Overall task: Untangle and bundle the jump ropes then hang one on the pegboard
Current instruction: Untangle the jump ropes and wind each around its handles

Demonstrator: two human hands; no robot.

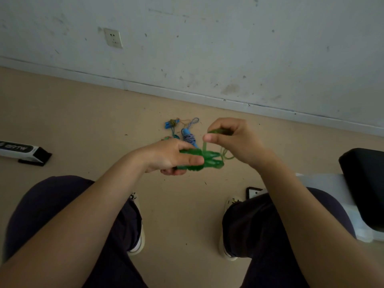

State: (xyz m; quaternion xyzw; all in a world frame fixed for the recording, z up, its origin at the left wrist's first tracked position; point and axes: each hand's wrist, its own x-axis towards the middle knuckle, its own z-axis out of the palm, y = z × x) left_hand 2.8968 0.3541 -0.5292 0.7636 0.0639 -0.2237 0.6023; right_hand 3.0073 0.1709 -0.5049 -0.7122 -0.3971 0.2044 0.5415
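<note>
Above the beige floor, between the person's knees, both hands work a translucent green plastic jump rope. Left hand grips the folded bundle of green loops w/ fingers curled under and thumb pressed along the top; loops stick out to the right of the thumb. Right hand sits just above and right of the bundle, index finger and thumb curled, pinching a green strand that runs down from the fingers to the bundle. A few thinner green loops hang beside the right wrist.

On the floor beyond the hands, near the white scuffed wall, lie two more ropes: a blue-and-white braided cord rope w/ blue handles, coiled, loop end pointing at the wall, and just left of it a tangled olive-yellow cord w/ small blue handles. They're close together; touching or not, can't tell.

Far left on the floor: a long black-and-white box. At right, a black padded seat over a white surface. A wall socket sits upper left. Dark trousers and pale shoes fill the bottom.
</note>
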